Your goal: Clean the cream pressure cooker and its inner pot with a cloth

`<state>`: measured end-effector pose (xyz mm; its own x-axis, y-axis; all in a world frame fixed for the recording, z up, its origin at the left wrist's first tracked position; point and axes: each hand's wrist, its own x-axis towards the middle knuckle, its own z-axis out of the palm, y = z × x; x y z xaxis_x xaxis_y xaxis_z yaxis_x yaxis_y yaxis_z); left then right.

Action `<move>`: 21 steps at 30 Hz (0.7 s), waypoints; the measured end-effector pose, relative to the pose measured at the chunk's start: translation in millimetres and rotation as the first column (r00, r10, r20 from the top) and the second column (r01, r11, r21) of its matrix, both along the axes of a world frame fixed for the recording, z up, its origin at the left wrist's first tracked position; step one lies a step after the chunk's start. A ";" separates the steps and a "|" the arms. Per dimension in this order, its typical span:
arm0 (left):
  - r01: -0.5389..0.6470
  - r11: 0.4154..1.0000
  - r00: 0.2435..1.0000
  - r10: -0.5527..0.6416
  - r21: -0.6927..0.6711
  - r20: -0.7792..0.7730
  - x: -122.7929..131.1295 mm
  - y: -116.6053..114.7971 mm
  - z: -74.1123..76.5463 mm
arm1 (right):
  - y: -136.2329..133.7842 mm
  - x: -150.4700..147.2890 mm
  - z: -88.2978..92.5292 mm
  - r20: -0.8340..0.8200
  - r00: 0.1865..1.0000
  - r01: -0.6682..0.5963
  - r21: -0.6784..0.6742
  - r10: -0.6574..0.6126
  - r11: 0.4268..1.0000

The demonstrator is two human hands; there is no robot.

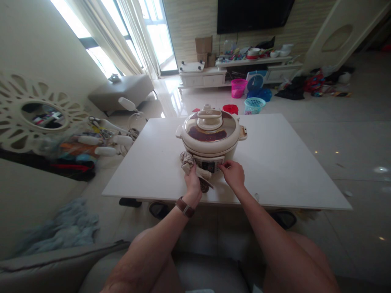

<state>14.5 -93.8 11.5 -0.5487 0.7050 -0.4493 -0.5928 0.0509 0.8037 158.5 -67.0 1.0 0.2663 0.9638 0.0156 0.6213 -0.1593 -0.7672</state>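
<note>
A cream electric cooking pot (210, 149) stands on the white table (275, 162), its glass lid (209, 134) on and a handle on top. Dark reddish-brown patches show through the glass. My left hand (193, 181) is closed around a bunched beige and brown cloth (204, 174), just in front of the pot's lower left. At the right end of the front control panel (209, 166), my right hand (233, 174) has thumb and forefinger pinched together. Whatever lies between those fingertips is too small to make out.
Behind the table are a pink basket (238, 88), a light blue basket (254, 105) and a red container (230, 109) on the floor. A lamp with several white shades (122, 140) stands close to the table's left edge. Slippers (283, 219) lie under the front edge.
</note>
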 end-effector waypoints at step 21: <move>0.598 0.792 0.215 -0.016 0.119 -0.976 -7.7 -4.1 29.2 | -30.8 4.5 17.5 0.185 0.920 -0.321 -0.150 0.345 0.935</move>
<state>6.7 -97.9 40.7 -0.0430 0.8414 0.5387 0.5232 -0.4403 0.7296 163.0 -97.8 18.5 -0.0674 0.9945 -0.0799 0.7955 0.0052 -0.6060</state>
